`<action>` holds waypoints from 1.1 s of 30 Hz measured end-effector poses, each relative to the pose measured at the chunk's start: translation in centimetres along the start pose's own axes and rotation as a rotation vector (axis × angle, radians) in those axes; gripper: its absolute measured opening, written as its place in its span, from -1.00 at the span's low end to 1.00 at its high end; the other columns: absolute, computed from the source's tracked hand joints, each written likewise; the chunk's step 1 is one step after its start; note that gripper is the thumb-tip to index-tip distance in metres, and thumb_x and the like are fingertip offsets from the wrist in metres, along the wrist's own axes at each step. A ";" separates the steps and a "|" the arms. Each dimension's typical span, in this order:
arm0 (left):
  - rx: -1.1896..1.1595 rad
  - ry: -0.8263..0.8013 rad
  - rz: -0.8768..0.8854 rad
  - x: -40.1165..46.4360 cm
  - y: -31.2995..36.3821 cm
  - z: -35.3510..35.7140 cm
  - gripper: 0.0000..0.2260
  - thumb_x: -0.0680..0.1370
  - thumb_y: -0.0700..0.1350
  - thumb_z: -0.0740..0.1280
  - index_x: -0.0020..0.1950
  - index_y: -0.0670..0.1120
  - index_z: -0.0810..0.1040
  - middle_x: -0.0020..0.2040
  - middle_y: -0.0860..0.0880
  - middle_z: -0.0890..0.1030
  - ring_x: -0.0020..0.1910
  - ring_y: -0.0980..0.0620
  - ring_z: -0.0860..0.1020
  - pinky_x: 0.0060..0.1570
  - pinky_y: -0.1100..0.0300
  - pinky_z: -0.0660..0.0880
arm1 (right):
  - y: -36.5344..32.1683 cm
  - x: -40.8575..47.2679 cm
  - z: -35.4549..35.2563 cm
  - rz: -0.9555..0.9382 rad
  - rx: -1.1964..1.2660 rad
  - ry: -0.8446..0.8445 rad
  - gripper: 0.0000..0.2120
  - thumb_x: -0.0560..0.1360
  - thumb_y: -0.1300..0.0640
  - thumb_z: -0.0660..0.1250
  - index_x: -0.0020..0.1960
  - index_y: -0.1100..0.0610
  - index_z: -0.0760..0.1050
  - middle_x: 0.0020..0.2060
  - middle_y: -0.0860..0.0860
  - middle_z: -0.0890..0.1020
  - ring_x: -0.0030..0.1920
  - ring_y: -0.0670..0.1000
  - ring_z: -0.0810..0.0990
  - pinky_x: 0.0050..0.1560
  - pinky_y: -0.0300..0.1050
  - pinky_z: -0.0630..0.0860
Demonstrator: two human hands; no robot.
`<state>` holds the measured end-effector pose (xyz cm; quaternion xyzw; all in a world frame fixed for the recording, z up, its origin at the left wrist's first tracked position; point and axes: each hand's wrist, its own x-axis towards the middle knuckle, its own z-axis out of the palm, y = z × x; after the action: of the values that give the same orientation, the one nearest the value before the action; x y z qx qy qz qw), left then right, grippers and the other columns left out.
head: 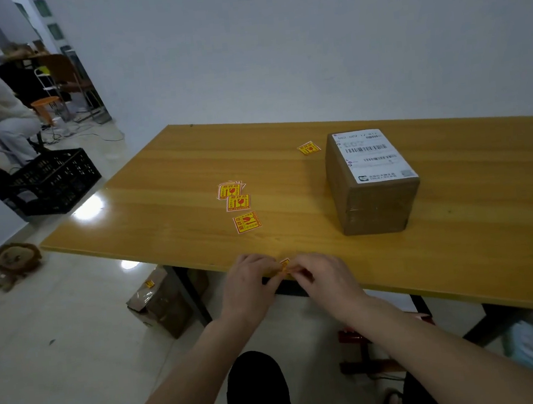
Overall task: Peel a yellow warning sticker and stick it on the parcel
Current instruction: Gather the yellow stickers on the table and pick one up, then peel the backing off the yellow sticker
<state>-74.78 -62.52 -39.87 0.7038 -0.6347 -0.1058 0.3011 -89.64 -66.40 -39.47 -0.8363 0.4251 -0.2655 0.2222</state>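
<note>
Both hands meet at the near edge of the wooden table (165, 179). My left hand (250, 284) and my right hand (325, 281) pinch one yellow warning sticker (285, 264) between their fingertips; only a small corner of it shows. The brown cardboard parcel (372, 201) with a white shipping label stands on the table, far right of my hands. More yellow warning stickers lie loose: a small stack (230, 190), one just below it (238, 202), another (247, 222) nearer me, and one (308, 148) left of the parcel.
A second cardboard box (161, 306) with a yellow sticker on it lies on the floor under the table's left end. A black plastic crate (55, 183) and a stuffed lion toy (13, 262) sit on the floor at left. Two people are in the back left.
</note>
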 end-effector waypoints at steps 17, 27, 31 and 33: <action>-0.632 0.199 -0.236 -1.1 8.9 0.0 -0.84 0.46 -0.20 0.41 -0.13 0.08 0.65 -0.13 0.03 0.63 -0.11 0.11 0.57 -0.08 0.27 0.50 | -2.0 -0.9 -6.2 0.369 0.609 0.276 -0.97 0.45 0.17 0.39 -0.17 0.10 0.59 -0.34 -0.06 0.54 -0.33 -0.22 0.48 -0.27 -0.35 0.44; -0.668 0.259 -0.177 -1.6 10.5 -0.3 -0.89 0.48 -0.14 0.39 -0.07 0.05 0.68 -0.14 0.00 0.59 -0.12 0.17 0.53 -0.18 0.54 0.38 | -3.6 -1.4 -7.3 0.389 0.941 0.337 -0.93 0.44 0.28 0.40 -0.12 0.17 0.64 -0.35 0.07 0.64 -0.37 -0.12 0.55 -0.32 -0.34 0.53; -0.697 0.281 -0.156 -1.6 10.8 -0.4 -0.90 0.48 -0.17 0.40 -0.07 -0.01 0.68 -0.12 0.01 0.63 -0.09 0.20 0.55 -0.14 0.53 0.40 | -3.5 -1.4 -7.4 0.389 0.945 0.345 -0.89 0.45 0.31 0.37 -0.08 0.18 0.65 -0.37 0.05 0.65 -0.37 -0.13 0.56 -0.32 -0.33 0.53; -0.690 0.290 -0.147 -1.6 10.8 -0.3 -0.89 0.48 -0.18 0.41 -0.09 0.01 0.68 -0.12 0.00 0.63 -0.10 0.19 0.56 -0.13 0.51 0.41 | -3.5 -1.5 -7.5 0.390 0.951 0.345 -0.90 0.45 0.30 0.37 -0.09 0.20 0.65 -0.38 0.04 0.64 -0.38 -0.15 0.56 -0.33 -0.33 0.52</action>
<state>-83.84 -61.01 -34.03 0.6123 -0.4605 -0.2338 0.5986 -93.06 -64.35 -32.07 -0.4933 0.4357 -0.5158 0.5485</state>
